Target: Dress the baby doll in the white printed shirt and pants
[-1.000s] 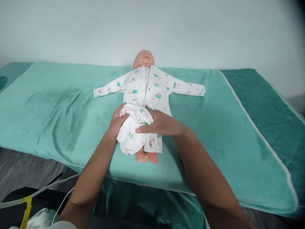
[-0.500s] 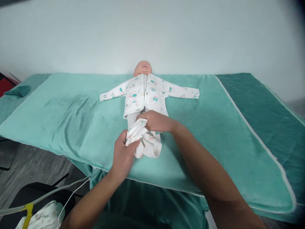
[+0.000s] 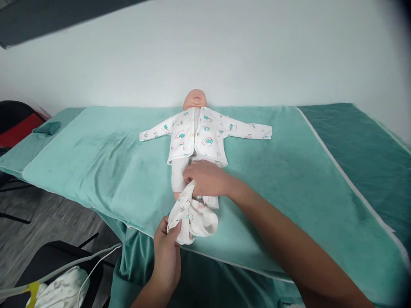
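A baby doll [image 3: 195, 99] lies on its back, wearing a white printed jacket [image 3: 210, 137] with both sleeves spread out. Matching white printed pants [image 3: 202, 219] are bunched around the doll's lower legs. My left hand [image 3: 167, 244] pinches the lower end of the pants near the table's front edge. Over the doll's legs, my right hand [image 3: 205, 179] grips the upper edge of the pants with bent fingers. One doll leg [image 3: 180, 175] in white shows beside my right hand, with a bit of bare foot below it. The other leg is mostly hidden by my hand and the cloth.
A green velvety cloth [image 3: 105, 158] with a white border covers the table. At lower left, printed fabric [image 3: 66, 288] lies on a black chair [image 3: 53, 252], near a pale hose [image 3: 73, 266] with yellow tape. Another chair with red [image 3: 19, 131] stands at far left. A white wall rises behind.
My left hand has pulled its end of the pants down toward the table's front edge, stretching the cloth. More of the doll's leg shows. The camera view has shifted slightly.
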A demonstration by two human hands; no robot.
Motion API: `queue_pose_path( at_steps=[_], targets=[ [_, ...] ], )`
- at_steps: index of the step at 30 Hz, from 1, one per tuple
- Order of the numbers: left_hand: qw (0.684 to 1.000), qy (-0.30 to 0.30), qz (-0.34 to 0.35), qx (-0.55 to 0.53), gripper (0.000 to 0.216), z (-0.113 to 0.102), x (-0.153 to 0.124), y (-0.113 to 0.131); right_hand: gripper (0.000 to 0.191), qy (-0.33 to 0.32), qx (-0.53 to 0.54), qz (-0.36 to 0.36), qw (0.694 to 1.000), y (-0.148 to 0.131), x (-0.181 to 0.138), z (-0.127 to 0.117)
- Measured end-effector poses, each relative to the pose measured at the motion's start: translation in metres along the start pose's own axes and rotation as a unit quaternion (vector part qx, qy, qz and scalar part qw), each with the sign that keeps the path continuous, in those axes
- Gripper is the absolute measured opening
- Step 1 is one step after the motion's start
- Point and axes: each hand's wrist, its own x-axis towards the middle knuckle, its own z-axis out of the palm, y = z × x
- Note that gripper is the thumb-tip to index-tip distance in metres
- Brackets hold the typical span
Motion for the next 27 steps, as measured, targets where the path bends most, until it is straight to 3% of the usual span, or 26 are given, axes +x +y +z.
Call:
queue_pose_path(
  at_steps=[6,14,18,22,27],
  targets=[
    [0.987,-0.005,0.092,0.132,0.031,-0.012,0.031,0.009,0.016,0.007,-0.003,0.012,1.000,0.001,-0.002,0.003],
    [0.925,0.005,0.221,0.308,0.021,-0.001,0.076,0.025,0.016,0.030,-0.009,0.029,0.999,0.000,-0.001,0.005],
    [0.916,0.020,0.262,0.302,0.015,0.005,0.095,0.027,0.021,0.042,0.015,0.044,0.998,0.001,-0.001,0.003],
    [0.920,0.000,0.293,0.260,0.016,0.013,0.113,0.036,0.027,0.057,0.070,0.033,0.995,0.005,-0.003,0.002],
    [0.896,-0.046,0.341,0.279,0.015,0.026,0.148,0.061,0.022,0.089,0.141,0.042,0.985,0.008,-0.004,0.006]
  ],
)
